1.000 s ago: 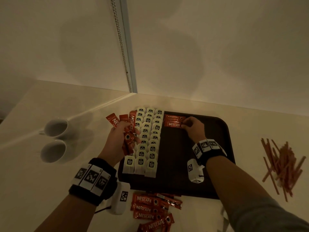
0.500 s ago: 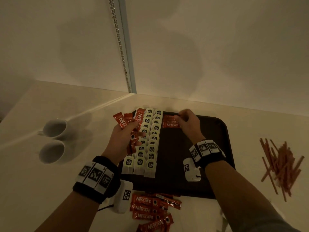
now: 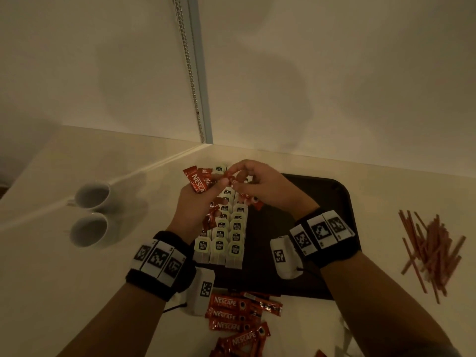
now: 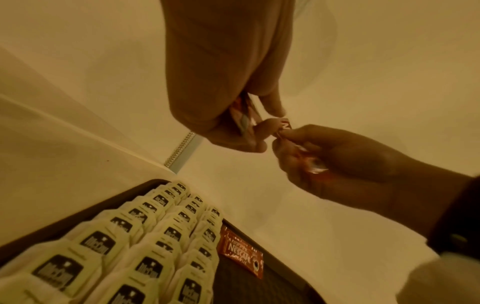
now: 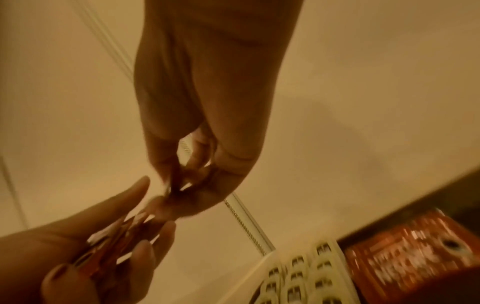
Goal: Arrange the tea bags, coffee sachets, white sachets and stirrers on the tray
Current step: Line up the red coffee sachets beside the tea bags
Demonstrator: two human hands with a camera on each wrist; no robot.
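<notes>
Your right hand point(image 3: 260, 188) fingers pinch one Nescafé sachet point(image 4: 285, 125) from the fan clamped in your left hand point(image 3: 198, 202), its placed row point(image 4: 241, 252) lying just below.

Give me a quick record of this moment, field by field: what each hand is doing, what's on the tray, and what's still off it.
left hand: holds a bunch of coffee sachets
right hand: pinches one sachet at the top of that bunch
tray: dark, on the counter
on tray: tea bags in three rows along the left side; coffee sachets laid flat beside them
off tray, near edge: loose coffee sachets on the counter
off tray, right: pile of stirrers
off tray, left: two white cups
white sachets: not identifiable
</notes>
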